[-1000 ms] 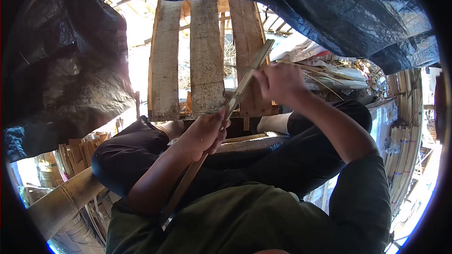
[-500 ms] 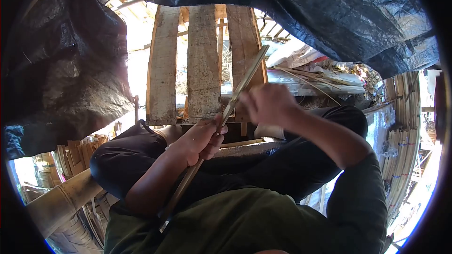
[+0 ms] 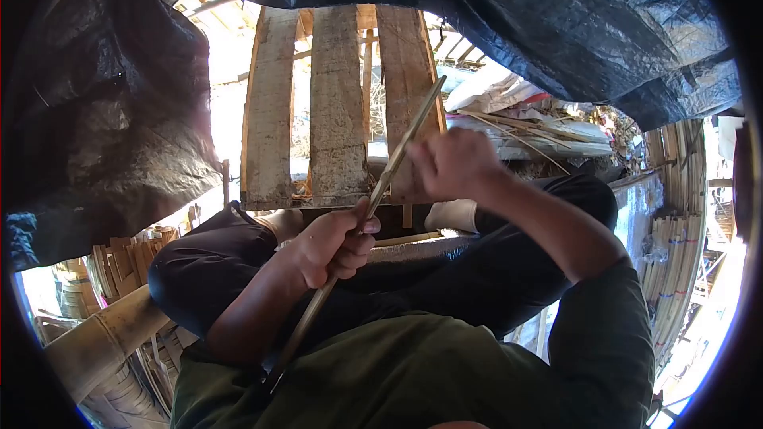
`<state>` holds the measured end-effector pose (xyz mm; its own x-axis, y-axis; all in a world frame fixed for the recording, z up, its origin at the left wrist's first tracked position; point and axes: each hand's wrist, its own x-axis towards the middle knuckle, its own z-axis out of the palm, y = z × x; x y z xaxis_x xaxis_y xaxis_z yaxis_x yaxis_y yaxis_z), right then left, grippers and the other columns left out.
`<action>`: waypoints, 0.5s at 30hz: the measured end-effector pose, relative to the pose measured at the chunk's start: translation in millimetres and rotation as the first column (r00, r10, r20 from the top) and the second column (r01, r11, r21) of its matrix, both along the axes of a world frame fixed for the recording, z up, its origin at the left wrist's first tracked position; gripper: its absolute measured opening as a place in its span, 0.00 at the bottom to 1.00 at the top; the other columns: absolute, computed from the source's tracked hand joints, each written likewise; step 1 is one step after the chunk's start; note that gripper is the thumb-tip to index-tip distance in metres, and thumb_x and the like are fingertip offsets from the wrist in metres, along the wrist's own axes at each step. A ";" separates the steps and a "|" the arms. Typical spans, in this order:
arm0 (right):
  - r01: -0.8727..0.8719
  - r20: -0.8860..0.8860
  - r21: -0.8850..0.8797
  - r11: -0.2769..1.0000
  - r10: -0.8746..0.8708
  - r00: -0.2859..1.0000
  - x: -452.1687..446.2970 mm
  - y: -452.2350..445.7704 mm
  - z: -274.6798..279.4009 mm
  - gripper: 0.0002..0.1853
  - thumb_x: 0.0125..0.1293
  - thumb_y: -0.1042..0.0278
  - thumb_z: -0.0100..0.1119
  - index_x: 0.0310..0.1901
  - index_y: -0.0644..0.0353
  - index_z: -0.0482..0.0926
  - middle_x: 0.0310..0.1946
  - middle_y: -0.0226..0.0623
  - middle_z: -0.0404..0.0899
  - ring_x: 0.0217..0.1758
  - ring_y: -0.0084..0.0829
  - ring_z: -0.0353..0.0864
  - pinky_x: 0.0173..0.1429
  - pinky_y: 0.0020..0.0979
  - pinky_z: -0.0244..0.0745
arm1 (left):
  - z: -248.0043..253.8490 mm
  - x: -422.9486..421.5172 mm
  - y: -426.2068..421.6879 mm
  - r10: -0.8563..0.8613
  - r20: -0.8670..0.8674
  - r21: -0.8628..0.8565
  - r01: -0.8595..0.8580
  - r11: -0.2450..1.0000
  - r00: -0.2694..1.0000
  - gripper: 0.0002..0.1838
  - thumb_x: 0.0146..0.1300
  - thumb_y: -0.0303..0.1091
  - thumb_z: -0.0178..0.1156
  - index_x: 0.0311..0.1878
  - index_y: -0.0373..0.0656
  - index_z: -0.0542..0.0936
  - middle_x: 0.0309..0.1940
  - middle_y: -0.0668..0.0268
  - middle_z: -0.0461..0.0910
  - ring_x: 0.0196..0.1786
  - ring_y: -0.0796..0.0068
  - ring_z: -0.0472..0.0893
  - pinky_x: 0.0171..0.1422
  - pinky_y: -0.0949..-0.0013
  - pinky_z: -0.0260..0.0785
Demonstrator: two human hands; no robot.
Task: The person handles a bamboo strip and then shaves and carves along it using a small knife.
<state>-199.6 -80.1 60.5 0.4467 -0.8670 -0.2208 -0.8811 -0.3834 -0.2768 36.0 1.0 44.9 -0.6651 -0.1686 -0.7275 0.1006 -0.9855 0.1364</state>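
While left grip (image 3: pixel 330 243) clasps strip (image 3: pixel 389 168), right grip (image 3: pixel 456 162) beside.

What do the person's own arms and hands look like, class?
The dark green sleeves, matching the shirt, end near the elbows, leaving the forearms bare. The left hand and right hand wear no gloves, and no watch shows. The right hand is too blurred to show finer details.

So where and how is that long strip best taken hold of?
Probably around its middle, coming from the person's left, as the left hand does. The strip is long, thin and slanted, its far end leaning right, so curled fingers can wrap it there, leaving the upper length accessible to the right hand, which is blurred.
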 end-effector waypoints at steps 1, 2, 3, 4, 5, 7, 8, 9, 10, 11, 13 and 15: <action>0.093 -0.063 0.083 0.992 -0.088 0.994 -3.9 -18.6 3.2 0.28 0.76 0.48 0.44 0.22 0.57 0.78 0.13 0.39 0.74 0.19 0.39 0.80 0.35 0.45 0.80 | 2.5 -0.1 -0.8 -0.004 0.003 -0.016 0.004 1.000 1.000 0.23 0.79 0.58 0.33 0.31 0.58 0.66 0.17 0.84 0.50 0.16 0.88 0.45 0.19 0.77 0.36; 0.162 -0.182 0.030 0.986 -0.154 0.971 -13.4 -33.9 -5.9 0.29 0.76 0.49 0.44 0.20 0.57 0.78 0.11 0.38 0.72 0.17 0.38 0.78 0.32 0.45 0.79 | 2.7 -0.1 -0.9 -0.004 0.002 -0.018 0.004 1.000 1.000 0.23 0.79 0.58 0.33 0.31 0.58 0.66 0.17 0.84 0.50 0.16 0.88 0.45 0.19 0.77 0.36; 0.096 -0.043 -0.274 0.957 -0.112 0.993 -14.3 -37.9 -6.0 0.31 0.76 0.47 0.43 0.18 0.57 0.77 0.11 0.37 0.71 0.14 0.35 0.74 0.29 0.44 0.78 | 2.6 -0.1 -0.7 -0.009 0.005 -0.011 0.009 1.000 1.000 0.23 0.79 0.58 0.33 0.31 0.58 0.65 0.17 0.84 0.49 0.16 0.88 0.45 0.19 0.76 0.36; 0.151 -0.105 -0.094 0.984 -0.161 0.981 -13.6 -37.2 -5.1 0.30 0.76 0.47 0.43 0.18 0.57 0.77 0.11 0.38 0.72 0.16 0.36 0.75 0.30 0.44 0.77 | 2.4 0.5 -1.8 -0.013 0.009 -0.008 0.013 1.000 1.000 0.23 0.79 0.58 0.33 0.31 0.58 0.65 0.17 0.83 0.49 0.17 0.87 0.44 0.19 0.76 0.36; 0.211 -0.175 0.084 0.974 -0.194 0.965 -11.0 -34.2 -3.5 0.30 0.76 0.47 0.43 0.19 0.57 0.77 0.12 0.38 0.73 0.17 0.37 0.77 0.30 0.44 0.77 | 1.2 1.1 -2.8 -0.008 0.007 -0.015 0.008 1.000 1.000 0.23 0.79 0.58 0.33 0.31 0.58 0.65 0.17 0.83 0.49 0.17 0.87 0.44 0.19 0.76 0.36; 0.087 -0.087 0.141 0.986 -0.075 0.993 8.8 -1.0 9.8 0.29 0.75 0.46 0.43 0.20 0.57 0.77 0.14 0.40 0.74 0.19 0.40 0.79 0.34 0.47 0.78 | -1.9 1.1 -0.7 -0.006 0.003 -0.002 0.006 1.000 1.000 0.23 0.78 0.60 0.36 0.32 0.56 0.66 0.17 0.82 0.51 0.15 0.88 0.46 0.18 0.78 0.37; -0.033 0.009 0.192 0.981 0.032 0.999 12.6 9.3 11.4 0.29 0.74 0.46 0.43 0.20 0.57 0.76 0.15 0.42 0.76 0.21 0.44 0.82 0.39 0.49 0.78 | 0.7 -1.5 0.8 -0.003 0.002 0.000 0.003 1.000 1.000 0.23 0.78 0.60 0.36 0.32 0.56 0.66 0.17 0.82 0.51 0.15 0.88 0.46 0.18 0.78 0.37; -0.032 0.010 0.196 0.980 0.031 0.999 11.6 9.1 9.8 0.29 0.74 0.46 0.43 0.20 0.57 0.76 0.15 0.42 0.76 0.21 0.44 0.82 0.39 0.49 0.78 | 6.3 -5.9 2.4 -0.008 0.120 -0.071 0.016 0.997 0.993 0.23 0.78 0.60 0.37 0.33 0.55 0.67 0.17 0.82 0.52 0.16 0.88 0.47 0.18 0.78 0.38; -0.042 -0.012 0.203 0.978 0.045 0.999 9.7 8.3 7.4 0.28 0.74 0.46 0.44 0.20 0.57 0.76 0.15 0.42 0.76 0.22 0.44 0.82 0.37 0.49 0.79 | 9.4 -8.9 3.5 -0.007 0.237 -0.139 0.041 0.989 0.971 0.23 0.77 0.60 0.38 0.33 0.54 0.67 0.18 0.81 0.53 0.16 0.88 0.48 0.18 0.77 0.38; -0.051 -0.035 0.212 0.976 0.059 0.998 6.9 7.6 4.4 0.28 0.73 0.46 0.45 0.20 0.57 0.76 0.15 0.42 0.76 0.22 0.44 0.82 0.36 0.48 0.79 | 9.2 -10.2 5.0 -0.015 0.238 -0.131 0.047 0.990 0.971 0.23 0.77 0.60 0.38 0.33 0.54 0.67 0.18 0.81 0.53 0.16 0.88 0.48 0.18 0.77 0.38; 0.044 -0.109 0.140 0.989 -0.029 0.994 -3.8 -18.0 -0.6 0.27 0.74 0.49 0.45 0.21 0.58 0.77 0.15 0.42 0.76 0.22 0.44 0.82 0.33 0.45 0.79 | 9.6 -11.1 6.5 0.028 0.263 -0.199 0.026 0.980 0.964 0.23 0.77 0.60 0.40 0.34 0.53 0.68 0.18 0.81 0.54 0.16 0.87 0.49 0.19 0.76 0.40; 0.087 -0.099 -0.084 0.993 -0.095 0.991 -13.2 -33.7 -4.0 0.26 0.73 0.50 0.45 0.22 0.59 0.78 0.15 0.42 0.77 0.22 0.44 0.82 0.35 0.45 0.80 | 8.2 -9.4 6.4 0.032 0.260 -0.220 0.027 0.975 0.965 0.23 0.77 0.59 0.40 0.34 0.50 0.68 0.18 0.78 0.58 0.15 0.86 0.53 0.17 0.76 0.44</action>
